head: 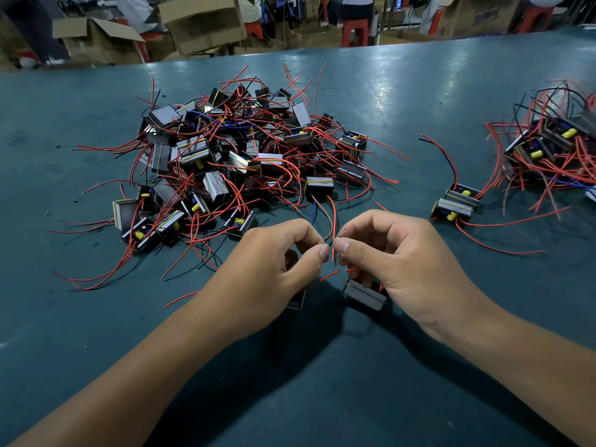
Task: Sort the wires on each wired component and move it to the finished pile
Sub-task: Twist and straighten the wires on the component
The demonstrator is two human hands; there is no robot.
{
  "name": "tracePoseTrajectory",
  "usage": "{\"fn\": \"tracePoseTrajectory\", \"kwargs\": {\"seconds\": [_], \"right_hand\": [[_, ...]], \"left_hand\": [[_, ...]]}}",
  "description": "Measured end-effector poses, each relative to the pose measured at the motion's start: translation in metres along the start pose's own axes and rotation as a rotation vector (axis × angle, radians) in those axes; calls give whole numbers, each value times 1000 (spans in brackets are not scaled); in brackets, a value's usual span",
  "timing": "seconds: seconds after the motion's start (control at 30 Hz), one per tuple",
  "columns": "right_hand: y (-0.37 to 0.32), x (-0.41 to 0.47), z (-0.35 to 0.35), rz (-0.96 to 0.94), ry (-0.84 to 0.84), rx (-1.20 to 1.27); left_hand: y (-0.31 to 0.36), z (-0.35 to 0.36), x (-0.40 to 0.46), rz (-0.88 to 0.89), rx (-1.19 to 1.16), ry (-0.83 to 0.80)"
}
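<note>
A big heap of small black and grey wired components (232, 156) with red, black and blue wires lies in the middle of the green table (96, 333). A second pile (554, 150) sits at the right edge. Two more components (459, 204) lie just left of that pile. My left hand (267, 272) and my right hand (393, 262) meet near the front, each pinching thin wire ends (332, 250) between thumb and forefinger. A grey component (364, 295) lies under my right hand. Another component (296, 300) shows partly beneath my left hand.
Loose red wires trail outward from both piles across the table. Beyond the far table edge stand cardboard boxes (203, 21), red stools (354, 32) and people's legs.
</note>
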State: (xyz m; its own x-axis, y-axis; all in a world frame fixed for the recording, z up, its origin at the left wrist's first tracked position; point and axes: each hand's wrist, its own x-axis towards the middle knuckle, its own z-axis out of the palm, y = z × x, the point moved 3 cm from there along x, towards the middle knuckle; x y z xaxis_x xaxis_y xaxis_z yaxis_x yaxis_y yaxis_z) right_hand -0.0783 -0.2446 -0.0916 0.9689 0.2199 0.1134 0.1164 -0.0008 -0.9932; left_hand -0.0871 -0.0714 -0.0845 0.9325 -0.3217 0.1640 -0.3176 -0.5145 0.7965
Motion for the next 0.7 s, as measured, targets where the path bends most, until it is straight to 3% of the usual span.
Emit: {"fn": "tracePoseTrajectory", "kwargs": {"seconds": [0.47, 0.7], "right_hand": [[-1, -1, 1, -31, 39, 31], [-9, -2, 2, -136, -35, -106]], "left_hand": [[6, 1, -2, 4, -9, 46], [28, -11, 0, 267, 240, 165]]}}
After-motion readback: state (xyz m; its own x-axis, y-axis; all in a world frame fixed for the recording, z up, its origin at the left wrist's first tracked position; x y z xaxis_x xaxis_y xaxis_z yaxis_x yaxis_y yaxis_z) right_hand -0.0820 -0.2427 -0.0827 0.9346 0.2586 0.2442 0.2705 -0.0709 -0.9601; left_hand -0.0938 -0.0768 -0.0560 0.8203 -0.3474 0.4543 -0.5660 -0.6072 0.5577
